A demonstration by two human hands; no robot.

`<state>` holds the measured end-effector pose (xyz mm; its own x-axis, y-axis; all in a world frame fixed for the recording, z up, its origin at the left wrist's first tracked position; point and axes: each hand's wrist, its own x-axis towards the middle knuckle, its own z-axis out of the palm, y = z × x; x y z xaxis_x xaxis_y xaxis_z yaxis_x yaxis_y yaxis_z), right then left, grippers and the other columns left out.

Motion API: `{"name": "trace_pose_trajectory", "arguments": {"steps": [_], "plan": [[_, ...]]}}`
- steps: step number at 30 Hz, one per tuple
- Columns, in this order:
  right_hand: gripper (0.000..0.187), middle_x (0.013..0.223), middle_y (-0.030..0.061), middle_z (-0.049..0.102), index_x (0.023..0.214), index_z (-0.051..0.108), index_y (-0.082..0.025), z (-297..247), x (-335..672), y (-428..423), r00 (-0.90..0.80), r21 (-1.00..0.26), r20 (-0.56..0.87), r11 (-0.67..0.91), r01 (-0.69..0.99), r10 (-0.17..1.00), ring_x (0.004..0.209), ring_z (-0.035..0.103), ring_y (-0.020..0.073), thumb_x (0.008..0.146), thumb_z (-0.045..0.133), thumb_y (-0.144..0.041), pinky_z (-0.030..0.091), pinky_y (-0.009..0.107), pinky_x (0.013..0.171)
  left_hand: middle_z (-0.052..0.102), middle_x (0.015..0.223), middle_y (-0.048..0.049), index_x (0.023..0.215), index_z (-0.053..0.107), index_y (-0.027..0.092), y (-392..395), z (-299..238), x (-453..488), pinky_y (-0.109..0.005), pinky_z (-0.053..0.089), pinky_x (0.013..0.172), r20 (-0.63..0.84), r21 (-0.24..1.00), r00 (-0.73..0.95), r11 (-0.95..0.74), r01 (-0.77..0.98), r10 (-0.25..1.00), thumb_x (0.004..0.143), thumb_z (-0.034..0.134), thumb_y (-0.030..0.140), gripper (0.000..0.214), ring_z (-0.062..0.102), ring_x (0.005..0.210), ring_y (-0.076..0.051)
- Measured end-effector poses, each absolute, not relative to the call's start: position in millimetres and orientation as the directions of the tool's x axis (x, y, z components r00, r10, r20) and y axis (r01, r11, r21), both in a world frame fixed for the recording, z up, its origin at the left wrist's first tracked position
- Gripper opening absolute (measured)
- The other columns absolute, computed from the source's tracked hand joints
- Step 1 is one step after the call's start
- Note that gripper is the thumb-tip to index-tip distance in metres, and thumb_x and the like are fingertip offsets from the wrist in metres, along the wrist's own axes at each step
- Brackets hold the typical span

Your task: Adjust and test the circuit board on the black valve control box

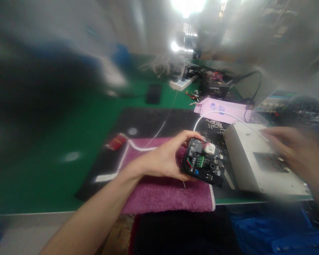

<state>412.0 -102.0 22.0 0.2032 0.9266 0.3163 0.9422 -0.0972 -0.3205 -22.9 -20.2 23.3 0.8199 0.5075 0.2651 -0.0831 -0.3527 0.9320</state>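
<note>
My left hand (170, 157) is closed around the edge of a black circuit board assembly (205, 162), raised above a purple towel (172, 198). The board's face is turned up, showing a white round part, a green connector with thin wires and a black knob-like part. My right hand (295, 145) is over a cream-coloured box (244, 159) at the right; motion blurs its fingers. A white cable (228, 114) arcs from behind the board, and its far end comes close to those fingers. Whether they grip it does not show clearly.
Small metal pins (214, 124) lie scattered behind the board, near pink paper sheets (228, 108). Further back stand a white power strip (182, 83) and a black device (214, 88) with cables. A red object (117, 141) and a dark flat item (154, 93) lie at the left.
</note>
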Motion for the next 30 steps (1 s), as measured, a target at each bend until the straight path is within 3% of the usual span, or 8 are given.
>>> {"name": "trace_pose_trajectory", "arguments": {"steps": [21, 30], "plan": [[0.051, 0.117, -0.0027, 0.072, 0.113, 0.073, -0.035, 21.6, 415.0, -103.0, 0.213, -0.312, 0.310, -0.112, 0.943, 0.927, 0.105, 0.067, 0.0271, 0.091, 0.052, -0.076, 0.046, 0.039, 0.084, 0.055, 0.145, -0.0085, 0.144, 0.045, 0.027, -19.3, 21.4, -23.0, -0.041, 0.048, 0.114, 0.253, 0.933, 0.813, -0.355, -0.061, 0.525, 0.061, 0.093, 0.016, 0.096, 0.058, 0.132, -0.028], [0.053, 0.117, -0.0014, 0.072, 0.113, 0.074, -0.034, 19.9, 413.7, -101.1, 0.206, -0.324, 0.322, -0.097, 0.941, 0.924, 0.105, 0.067, 0.0273, 0.091, 0.054, -0.078, 0.046, 0.040, 0.085, 0.059, 0.137, -0.0075, 0.140, 0.046, 0.027, -17.8, 16.4, -21.3, -0.044, 0.051, 0.109, 0.217, 0.942, 0.757, -0.337, 0.005, 0.617, 0.065, 0.097, 0.038, 0.091, 0.064, 0.123, -0.026]]}}
